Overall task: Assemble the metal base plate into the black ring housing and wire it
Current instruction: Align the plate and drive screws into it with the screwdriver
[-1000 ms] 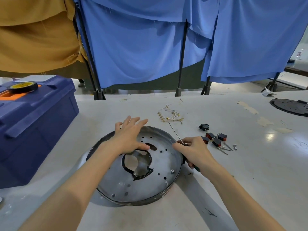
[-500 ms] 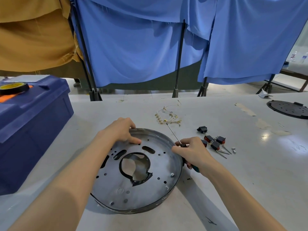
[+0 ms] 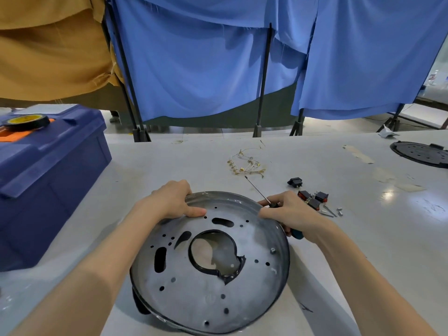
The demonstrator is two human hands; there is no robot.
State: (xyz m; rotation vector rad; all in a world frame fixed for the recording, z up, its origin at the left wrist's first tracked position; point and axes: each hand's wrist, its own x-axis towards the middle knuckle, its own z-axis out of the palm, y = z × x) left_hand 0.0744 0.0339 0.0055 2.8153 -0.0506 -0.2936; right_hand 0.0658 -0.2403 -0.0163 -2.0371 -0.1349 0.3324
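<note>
The round metal base plate point(image 3: 194, 284), with many holes and a large centre cut-out, sits inside the black ring housing point(image 3: 143, 306), whose edge shows at the lower left. My left hand point(image 3: 169, 200) grips the far left rim, thumb lying on the plate's face. My right hand point(image 3: 288, 214) holds a screwdriver point(image 3: 258, 190) with a thin shaft pointing away and a teal handle end sticking out near my wrist; its fingers also touch the far right rim. A bundle of wires with gold terminals point(image 3: 246, 163) lies beyond the plate.
A blue toolbox point(image 3: 48, 178) with a tape roll point(image 3: 25, 121) on its lid stands at the left. Black and red switches point(image 3: 312, 198), a black switch point(image 3: 295, 182) and small screws point(image 3: 339, 210) lie right of my right hand. Another black disc point(image 3: 423, 154) lies far right.
My left hand moved from lying flat on the plate to gripping its far rim. The right hand shifted onto the rim. The plate has come nearer and turned.
</note>
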